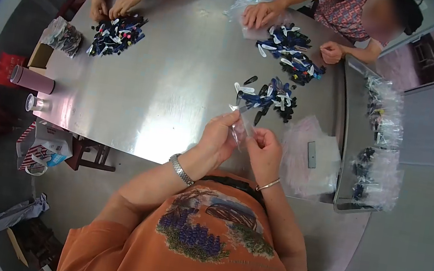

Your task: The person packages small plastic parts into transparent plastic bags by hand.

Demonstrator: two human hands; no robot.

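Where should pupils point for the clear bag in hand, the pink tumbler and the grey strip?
Clear bag (240, 132): head view, middle of its film.
Pink tumbler (33, 79): head view, side wall.
Grey strip (311, 154): head view, flat face.

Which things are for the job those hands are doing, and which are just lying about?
Seem part of the job:
clear bag in the left hand and right hand
nearest clip pile
flat bags
filled bags in the tray

Probably just lying about:
pink tumbler
clear cup
striped bag
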